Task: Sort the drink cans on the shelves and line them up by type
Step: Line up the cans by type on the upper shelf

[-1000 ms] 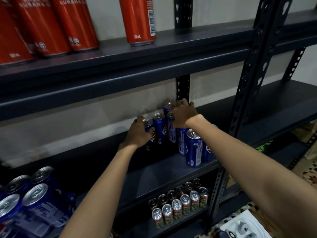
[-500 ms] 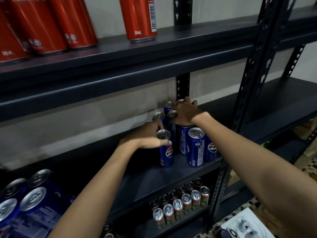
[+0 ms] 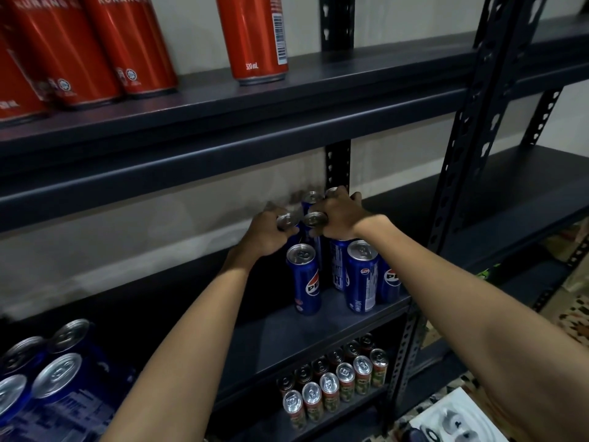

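Crowding is the main risk I am seeing on the middle shelf [image 3: 277,327]; nearest its front edge, two blue cans [image 3: 304,279] are standing free with a gap between them, and a knock from either forearm could be tipping one off the edge. Behind them my left hand [image 3: 266,232] is curling round the top of a blue can at the left of the cluster; my right hand [image 3: 339,218] is lying over the tops of the rear cans by the back upright, fingers bent, though I cannot tell which can it is actually gripping; dragging either could be toppling a neighbour, as they are standing touching. Rear cans are mostly hiding under my hands; their count is unclear. Red cans [image 3: 255,36] on the upper shelf are being cut off at the top.
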